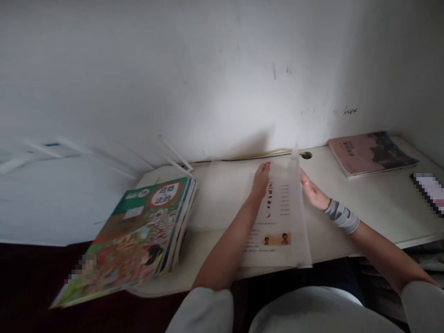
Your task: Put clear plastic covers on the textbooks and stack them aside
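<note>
An open book [277, 231] with printed text and a small picture of two figures lies on the desk before me, blurred by motion. Around it is a clear plastic book cover [222, 199], spread out to the left and with a strip standing along the book's right edge. My left hand [261, 182] rests over the printed page, fingers stretched out and close together. At the right edge of the plastic is my right hand [314, 194], a grey band round its wrist, fingers extended against the strip and partly hidden by it.
A stack of books [138, 231] with a colourful top cover overhangs the desk's left front. Farther right lie a pink book [371, 155] and a phone [430, 192]. Cables [243, 157] run along the wall to a round hole in the white desk [378, 212].
</note>
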Motion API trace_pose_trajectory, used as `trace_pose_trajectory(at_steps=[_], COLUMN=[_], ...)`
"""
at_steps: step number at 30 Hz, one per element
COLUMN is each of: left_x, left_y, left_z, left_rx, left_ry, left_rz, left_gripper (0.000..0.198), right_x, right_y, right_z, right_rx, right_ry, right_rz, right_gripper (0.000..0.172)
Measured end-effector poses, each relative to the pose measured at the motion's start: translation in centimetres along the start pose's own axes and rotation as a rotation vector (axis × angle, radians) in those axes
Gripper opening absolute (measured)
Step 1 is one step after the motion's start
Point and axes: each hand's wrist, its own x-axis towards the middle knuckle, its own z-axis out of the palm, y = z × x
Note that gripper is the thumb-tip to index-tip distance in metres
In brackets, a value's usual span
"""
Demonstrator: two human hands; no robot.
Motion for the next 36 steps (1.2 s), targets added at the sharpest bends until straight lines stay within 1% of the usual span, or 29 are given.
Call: trace_pose_trajectory(at_steps=[2,3,4,6,8,9,11,13,15,17,19,21,23,25,28,30,33,36], left_x=[-1.3,-2.1,-2.9,-4.7,-6.4,-7.1,-8.4,-9.3,-9.7,-9.9,-9.9,-10.0,-10.2,-10.5,-10.9,-11.1,-11.2,-11.3], left_y=[-0.4,-0.7,-1.1,-2.0,-3.1,-3.6,-4.1,-4.2,-4.0,-3.7,-3.5,-3.5,-3.6,-3.7,-3.6,-3.5,-3.2,-2.6], left_z=[-4.2,-6.1,-7.9,-11.0,-13.3,-14.2,-15.4,-16.0,-16.2,-16.2,-16.1,-15.9,-15.7,-15.5,-15.1,-14.9,-14.6,-14.6], left_rx=[0.023,0.043,0.077,0.182,0.316,0.379,0.508,0.643,0.74,0.773,0.781,0.796,0.809,0.816,0.815,0.805,0.782,0.747], left_ry=[0.032,0.056,0.087,0.146,0.173,0.164,0.103,0.02,-0.044,-0.071,-0.079,-0.065,-0.034,-0.011,-0.014,-0.026,-0.031,-0.032], left_rz=[-0.013,-0.016,-0.011,0.014,0.014,-0.004,-0.053,-0.078,-0.071,-0.059,-0.046,-0.032,-0.02,-0.015,-0.018,-0.02,-0.02,-0.009], left_gripper=[0.034,0.036,0.036,0.034,0.033,0.035,0.039,0.04,0.031,0.021,0.022,0.024,0.025,0.025,0.024,0.024,0.024,0.023], right_x=[0.5,0.9,1.3,2.1,2.9,3.2,3.8,4.5,5.2,5.9,6.5,6.9,7.2,7.3,7.2,6.8,6.4,6.3], right_y=[-0.8,-1.2,-1.6,-2.3,-2.7,-2.9,-3.1,-3.5,-4.1,-4.8,-5.5,-5.8,-5.8,-5.5,-4.9,-4.6,-4.2,-4.4], right_z=[1.6,2.6,3.6,5.9,8.0,9.0,10.4,11.4,12.2,12.9,13.8,14.7,15.2,15.4,14.9,14.5,14.5,14.9], right_rx=[-0.076,-0.142,-0.225,-0.398,-0.548,-0.606,-0.679,-0.708,-0.716,-0.727,-0.767,-0.826,-0.858,-0.852,-0.823,-0.818,-0.818,-0.802], right_ry=[-0.068,-0.108,-0.154,-0.249,-0.336,-0.366,-0.412,-0.444,-0.478,-0.546,-0.641,-0.696,-0.691,-0.689,-0.743,-0.752,-0.69,-0.665], right_rz=[-0.076,-0.089,-0.085,-0.055,-0.05,-0.058,-0.079,-0.111,-0.203,-0.345,-0.467,-0.524,-0.563,-0.595,-0.614,-0.603,-0.582,-0.629], right_gripper=[0.068,0.074,0.077,0.078,0.076,0.075,0.075,0.075,0.07,0.057,0.045,0.041,0.04,0.038,0.035,0.034,0.033,0.031])
